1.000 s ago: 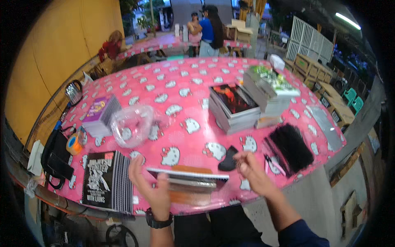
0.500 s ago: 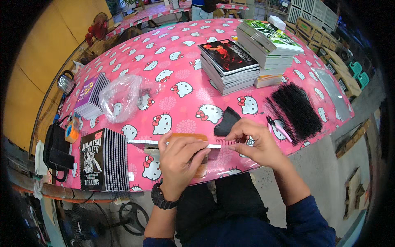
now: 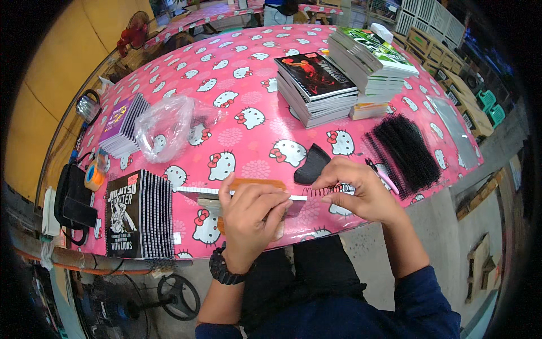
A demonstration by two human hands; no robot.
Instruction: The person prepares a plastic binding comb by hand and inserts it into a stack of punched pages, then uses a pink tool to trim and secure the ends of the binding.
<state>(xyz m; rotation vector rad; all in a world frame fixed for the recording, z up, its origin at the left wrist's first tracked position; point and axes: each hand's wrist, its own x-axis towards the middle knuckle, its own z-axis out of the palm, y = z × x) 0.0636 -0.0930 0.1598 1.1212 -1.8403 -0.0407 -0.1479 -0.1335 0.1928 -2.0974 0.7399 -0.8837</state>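
- the booklet (image 3: pixel 189 190) is right in front of me, seen nearly edge-on, its white edge turned up; take it as the middle of my clock.
- my left hand (image 3: pixel 252 219) is wrapped over it, fingers bent on the far side and thumb on the near side, pinching it between them.
- a second ago that hand was at the booklet's left end with its fingers spread; now it covers the middle.
- my right hand (image 3: pixel 358 189) is at 3 o'clock, thumb and forefinger pinching a dark wire coil (image 3: pixel 310 191).
- a second ago this hand was well apart from the booklet; now the coil's end is at the booklet's right end, seemingly touching it.
- what that means, as i judge it: coil and edge are lined up with each other; how far the coil goes in, i cannot tell, as my left hand hides most of the edge.
- half a second ago both hands had much the same hold.
- a black fabric piece (image 3: pixel 312 165) is at 2 o'clock; pink-handled cutters (image 3: pixel 388 178) are close to 3, beside a heap of black coils (image 3: pixel 405 155).
- at 9 o'clock, a stack of black-covered notebooks (image 3: pixel 124 214).
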